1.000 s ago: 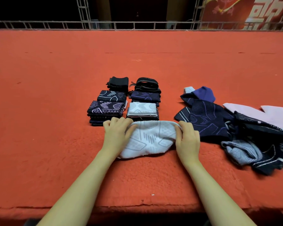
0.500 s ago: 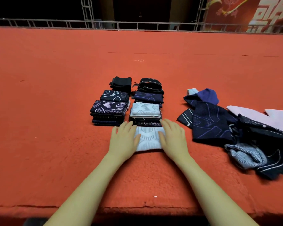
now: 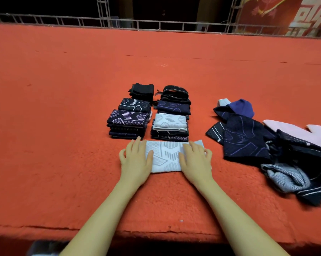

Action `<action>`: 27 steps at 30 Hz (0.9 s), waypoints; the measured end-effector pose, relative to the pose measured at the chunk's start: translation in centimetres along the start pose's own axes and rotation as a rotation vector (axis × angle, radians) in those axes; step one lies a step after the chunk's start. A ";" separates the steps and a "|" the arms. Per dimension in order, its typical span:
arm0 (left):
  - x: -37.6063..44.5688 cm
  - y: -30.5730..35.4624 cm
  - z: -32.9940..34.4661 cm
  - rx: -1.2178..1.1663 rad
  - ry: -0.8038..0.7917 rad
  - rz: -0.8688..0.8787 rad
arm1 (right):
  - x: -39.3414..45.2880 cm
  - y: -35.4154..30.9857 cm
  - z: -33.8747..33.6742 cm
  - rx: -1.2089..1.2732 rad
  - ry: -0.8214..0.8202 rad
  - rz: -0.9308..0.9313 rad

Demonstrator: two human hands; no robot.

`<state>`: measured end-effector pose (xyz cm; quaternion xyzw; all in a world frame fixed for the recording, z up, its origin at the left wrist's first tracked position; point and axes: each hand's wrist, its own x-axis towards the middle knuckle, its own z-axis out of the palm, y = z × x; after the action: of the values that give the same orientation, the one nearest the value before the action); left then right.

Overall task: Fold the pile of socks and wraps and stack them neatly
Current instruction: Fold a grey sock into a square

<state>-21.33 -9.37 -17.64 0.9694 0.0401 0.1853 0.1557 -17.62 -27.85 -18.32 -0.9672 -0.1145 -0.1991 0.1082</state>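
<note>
A folded white patterned wrap [image 3: 166,156] lies flat on the red carpet in front of me. My left hand [image 3: 135,159] presses its left end with straight fingers, and my right hand [image 3: 195,159] presses its right end the same way. Just beyond it stand two rows of folded dark pieces, the left stack [image 3: 128,122] and the right stack [image 3: 170,126], which has a white piece on top. The unfolded pile of dark, lilac and pink socks and wraps [image 3: 267,145] lies to the right.
The red carpeted platform [image 3: 63,108] stretches far back to a metal railing [image 3: 156,24]. Its front edge [image 3: 156,235] runs under my forearms. A red banner [image 3: 294,15] hangs at the back right.
The white wrap was stretched wide between my hands, then folded in to a short block. Now both hands lie flat on it, slightly farther apart, smoothing it.
</note>
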 end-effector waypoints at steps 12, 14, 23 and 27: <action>4.0 -2.8 0.8 -0.157 0.167 -0.007 | 3.4 -5.8 2.0 0.177 -0.176 -0.154; 3.8 -3.0 1.4 -0.127 0.168 0.039 | 3.3 -5.8 2.2 0.129 -0.163 -0.150; 3.7 -3.2 1.1 -0.417 0.321 -0.021 | 2.1 -5.8 2.2 0.277 0.287 -0.288; 3.6 -3.3 1.1 -0.376 0.419 -0.141 | 2.0 -5.9 2.2 0.294 0.347 -0.327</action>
<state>-17.65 -6.08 -18.43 0.8590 0.1039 0.3745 0.3334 -16.60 -21.29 -18.45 -0.8613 -0.2763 -0.3580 0.2318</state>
